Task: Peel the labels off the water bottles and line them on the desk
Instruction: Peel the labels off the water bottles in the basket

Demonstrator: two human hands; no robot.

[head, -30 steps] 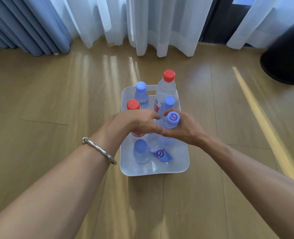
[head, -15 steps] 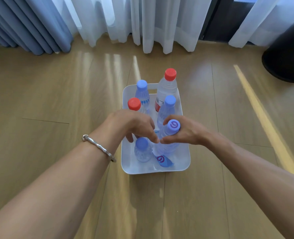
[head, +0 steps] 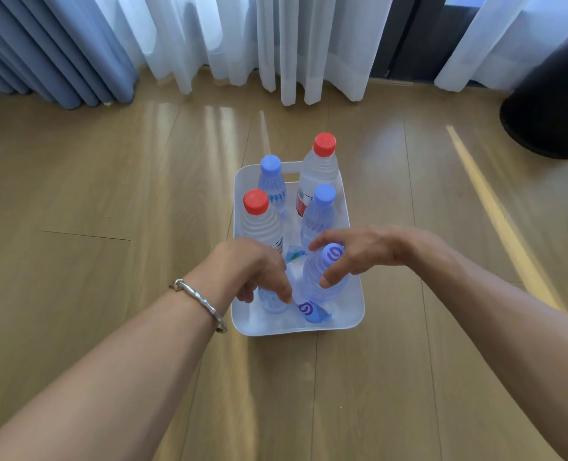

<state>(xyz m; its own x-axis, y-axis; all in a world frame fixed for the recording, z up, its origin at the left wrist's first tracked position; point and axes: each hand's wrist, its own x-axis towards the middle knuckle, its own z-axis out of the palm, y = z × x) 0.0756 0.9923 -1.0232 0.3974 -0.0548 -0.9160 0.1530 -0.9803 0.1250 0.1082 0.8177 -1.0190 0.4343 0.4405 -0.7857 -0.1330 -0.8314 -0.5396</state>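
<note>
A white tray (head: 354, 294) on the wooden floor holds several water bottles. My right hand (head: 369, 251) grips a clear bottle with a purple swirl cap (head: 316, 281) by its neck, tilted, low over the tray's near right part. My left hand (head: 252, 271) reaches down beside it, and its fingers curl around the top of a small clear bottle (head: 272, 302) whose cap is hidden. A peeled blue label (head: 311, 311) lies on the tray floor. Behind stand two red-capped bottles (head: 256, 202) (head: 324, 144) and two blue-capped bottles (head: 271, 166) (head: 324, 194).
Another scrap of label (head: 294, 256) lies in the tray's middle. Bare wooden floor (head: 109, 194) surrounds the tray. White and blue curtains (head: 209, 38) hang at the back. A black round object (head: 548, 104) stands at the far right.
Both hands have dropped lower into the tray. My left hand left the purple-capped bottle and moved down onto the small bottle. My right hand lowered the purple-capped bottle.
</note>
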